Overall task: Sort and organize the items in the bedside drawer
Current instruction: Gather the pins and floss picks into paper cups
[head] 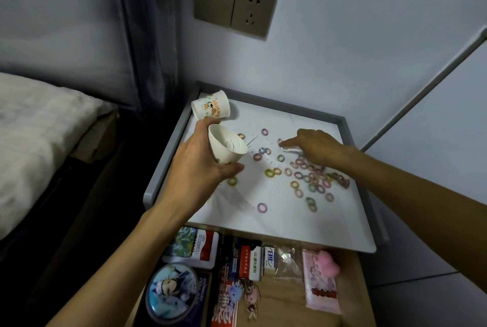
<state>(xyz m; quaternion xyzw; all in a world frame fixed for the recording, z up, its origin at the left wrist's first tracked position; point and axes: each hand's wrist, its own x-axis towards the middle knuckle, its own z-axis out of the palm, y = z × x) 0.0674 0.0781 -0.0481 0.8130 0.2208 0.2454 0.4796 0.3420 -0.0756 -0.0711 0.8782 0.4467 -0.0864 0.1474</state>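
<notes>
With the left hand point(195, 168) gripping the tilted cup point(228, 146), bring its mouth beside the right hand point(316, 147), whose fingertips touch a white piece point(284, 145) among rings point(313, 181) on the tabletop point(263, 229); I cannot tell whether they pinch it.

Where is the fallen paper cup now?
Head view: the fallen cup lies in the nightstand top's back left corner, just behind the left hand's other cup.

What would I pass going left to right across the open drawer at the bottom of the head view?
Round tin with a cartoon figure → red printed pack → white eraser → clear plastic bag → pink packet. The overlapping packs at the back left are left out.
</notes>
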